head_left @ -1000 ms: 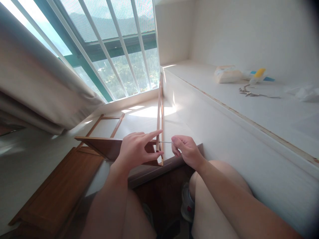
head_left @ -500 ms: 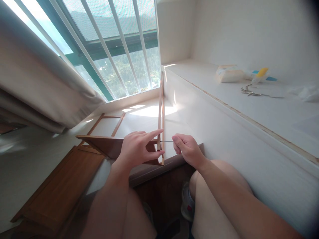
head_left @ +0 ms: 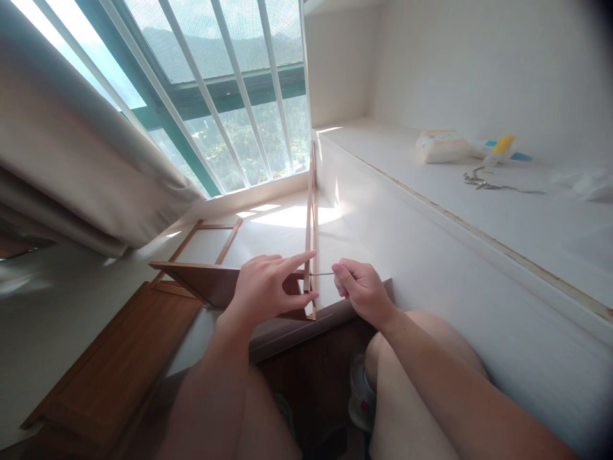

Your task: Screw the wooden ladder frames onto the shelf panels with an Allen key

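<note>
My left hand (head_left: 263, 286) grips the near end of a brown wooden frame (head_left: 307, 246), thumb and forefinger spread to either side of its rail. Under that palm is a brown wooden panel (head_left: 211, 281), set crosswise against the rail and partly hidden by the hand. My right hand (head_left: 361, 287) is closed on a hex key (head_left: 323, 274), of which only a thin straight metal shaft shows. The shaft's tip meets the outer side of the rail, between my left thumb and forefinger. The rest of the tool is hidden in my fist.
Another wooden frame (head_left: 225, 246) lies on the white sill behind the panel. Brown boards (head_left: 110, 364) are stacked at left, below a curtain (head_left: 86, 147). On the white ledge (head_left: 397, 153) at right are a pale packet (head_left: 443, 147), metal hardware (head_left: 483, 182) and a yellow-tipped item (head_left: 504, 144).
The view has shifted very slightly, so everything sits a little lower. Both hands keep the same grips, and the metal shaft stays against the rail.
</note>
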Demonstrator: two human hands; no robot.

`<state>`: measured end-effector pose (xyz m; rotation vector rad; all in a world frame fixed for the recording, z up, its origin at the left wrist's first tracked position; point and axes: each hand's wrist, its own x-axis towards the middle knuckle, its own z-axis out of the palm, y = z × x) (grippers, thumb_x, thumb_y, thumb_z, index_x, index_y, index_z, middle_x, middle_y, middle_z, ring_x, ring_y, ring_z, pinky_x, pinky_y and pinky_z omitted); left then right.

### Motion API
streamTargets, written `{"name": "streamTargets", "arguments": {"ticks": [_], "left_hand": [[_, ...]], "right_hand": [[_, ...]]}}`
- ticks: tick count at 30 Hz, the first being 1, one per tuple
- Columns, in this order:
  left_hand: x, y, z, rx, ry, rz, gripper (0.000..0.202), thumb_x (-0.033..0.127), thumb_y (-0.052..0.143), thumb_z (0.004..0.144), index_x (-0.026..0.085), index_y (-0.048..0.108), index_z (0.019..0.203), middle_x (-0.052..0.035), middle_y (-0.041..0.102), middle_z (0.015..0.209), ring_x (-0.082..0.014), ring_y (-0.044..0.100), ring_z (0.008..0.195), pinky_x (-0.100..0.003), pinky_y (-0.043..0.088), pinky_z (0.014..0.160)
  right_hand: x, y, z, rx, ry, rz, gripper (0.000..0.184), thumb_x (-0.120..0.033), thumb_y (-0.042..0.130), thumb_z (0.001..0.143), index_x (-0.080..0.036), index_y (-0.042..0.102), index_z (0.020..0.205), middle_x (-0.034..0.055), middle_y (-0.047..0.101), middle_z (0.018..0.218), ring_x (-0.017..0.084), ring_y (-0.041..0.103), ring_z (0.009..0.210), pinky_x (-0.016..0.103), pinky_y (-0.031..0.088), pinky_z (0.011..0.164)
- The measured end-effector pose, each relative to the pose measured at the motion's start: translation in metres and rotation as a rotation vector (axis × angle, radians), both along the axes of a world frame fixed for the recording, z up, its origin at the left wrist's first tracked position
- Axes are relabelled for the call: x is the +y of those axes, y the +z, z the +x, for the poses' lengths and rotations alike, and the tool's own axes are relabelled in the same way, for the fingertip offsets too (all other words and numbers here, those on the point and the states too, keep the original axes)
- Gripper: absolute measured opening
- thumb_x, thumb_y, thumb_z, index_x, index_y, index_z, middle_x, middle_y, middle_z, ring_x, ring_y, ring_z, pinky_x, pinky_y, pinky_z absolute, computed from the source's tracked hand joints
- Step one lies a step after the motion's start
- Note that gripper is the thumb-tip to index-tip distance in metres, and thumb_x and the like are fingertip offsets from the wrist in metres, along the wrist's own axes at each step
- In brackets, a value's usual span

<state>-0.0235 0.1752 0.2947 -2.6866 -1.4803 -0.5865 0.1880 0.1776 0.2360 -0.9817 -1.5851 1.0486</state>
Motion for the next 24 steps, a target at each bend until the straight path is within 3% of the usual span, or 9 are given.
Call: {"name": "streamTargets", "arguments": {"ticks": [8, 19, 24], "left_hand": [[-0.0004, 0.0007, -0.0001, -0.004, -0.005, -0.039, 0.061, 0.057, 0.064, 0.078, 0.032, 0.057, 0.132, 0.0011, 0.067, 0.073, -0.0178, 0.061, 0.070, -0.030, 0.039, 0.068], [-0.0007, -0.0001, -0.0022, -0.007, -0.019, -0.055, 0.067, 0.058, 0.067, 0.075, 0.032, 0.053, 0.135, 0.0021, 0.072, 0.086, -0.0197, 0.064, 0.078, -0.032, 0.038, 0.072], [-0.0017, -0.0016, -0.0037, -0.012, -0.027, -0.049, 0.069, 0.061, 0.066, 0.074, 0.033, 0.052, 0.135, 0.0026, 0.073, 0.089, -0.0213, 0.065, 0.082, -0.034, 0.038, 0.073]], "right_hand": [[-0.0009, -0.0027, -0.0014, -0.029, -0.013, 0.029, 0.044, -0.043, 0.044, 0.099, -0.020, 0.044, 0.061, -0.0024, 0.047, 0.053, 0.013, 0.044, 0.051, 0.028, 0.035, 0.055], [-0.0018, -0.0082, -0.0010, -0.192, -0.094, 0.341, 0.031, -0.030, 0.046, 0.099, -0.019, 0.049, 0.070, -0.0007, 0.047, 0.063, 0.014, 0.044, 0.058, 0.029, 0.032, 0.059], [-0.0033, -0.0100, -0.0017, -0.164, -0.087, 0.353, 0.028, -0.028, 0.046, 0.099, -0.019, 0.052, 0.073, -0.0008, 0.049, 0.065, 0.013, 0.046, 0.059, 0.027, 0.034, 0.059]]}}
